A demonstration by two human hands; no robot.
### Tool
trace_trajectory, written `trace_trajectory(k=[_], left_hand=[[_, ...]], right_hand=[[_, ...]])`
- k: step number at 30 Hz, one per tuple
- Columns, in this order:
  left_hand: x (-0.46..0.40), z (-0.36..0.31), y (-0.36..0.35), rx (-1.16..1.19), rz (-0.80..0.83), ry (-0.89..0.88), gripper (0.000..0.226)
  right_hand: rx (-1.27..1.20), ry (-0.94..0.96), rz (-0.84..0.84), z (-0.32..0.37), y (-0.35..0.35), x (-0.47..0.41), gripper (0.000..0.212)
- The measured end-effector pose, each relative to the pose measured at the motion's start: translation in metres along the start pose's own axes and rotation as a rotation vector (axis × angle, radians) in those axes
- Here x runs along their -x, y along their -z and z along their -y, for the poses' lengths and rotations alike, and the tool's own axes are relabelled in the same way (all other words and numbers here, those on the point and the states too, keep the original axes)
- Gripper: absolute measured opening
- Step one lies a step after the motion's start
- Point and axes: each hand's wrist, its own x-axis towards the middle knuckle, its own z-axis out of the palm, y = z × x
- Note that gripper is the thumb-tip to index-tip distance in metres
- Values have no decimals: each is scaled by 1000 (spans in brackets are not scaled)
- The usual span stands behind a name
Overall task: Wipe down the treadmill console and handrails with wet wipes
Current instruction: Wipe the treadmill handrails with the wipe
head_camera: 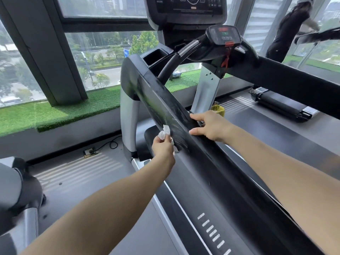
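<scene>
While left hand (162, 147) pinches wet wipe (165, 132) above its grip, against handrail (184, 126)

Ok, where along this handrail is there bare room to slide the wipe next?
The handrail is bare above the wet wipe, up to the cup holder. Toward the person it is also bare below both hands. It is crowded where the left hand and right hand meet.

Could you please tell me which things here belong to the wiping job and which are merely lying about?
In the job:
wet wipe, gripped by left hand
left handrail, with right hand resting on it
console

Lying about:
yellow object on the belt
floor socket
artificial grass
</scene>
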Motion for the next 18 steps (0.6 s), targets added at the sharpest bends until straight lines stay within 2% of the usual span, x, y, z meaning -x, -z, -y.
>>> trace_trajectory(k=[5,7,10,14,18], left_hand=[[24,31,3,22,-7,102,16],[30,34,0,42,2,119,11],[31,28,-3,32,-3,93,5],[9,9,-7,28,-48,-18,14],[0,10,-6,55,-101,17,11]], right_hand=[[-28,-21,-2,-3,0,-6,69],[-34,-23,3,-4,0,-8,70],[-43,-20,-5,-5,-2,-8,70],[-56,-18,-12,-3,-2,-6,69],[-50,-9,-18,-3,-3,-5,68]])
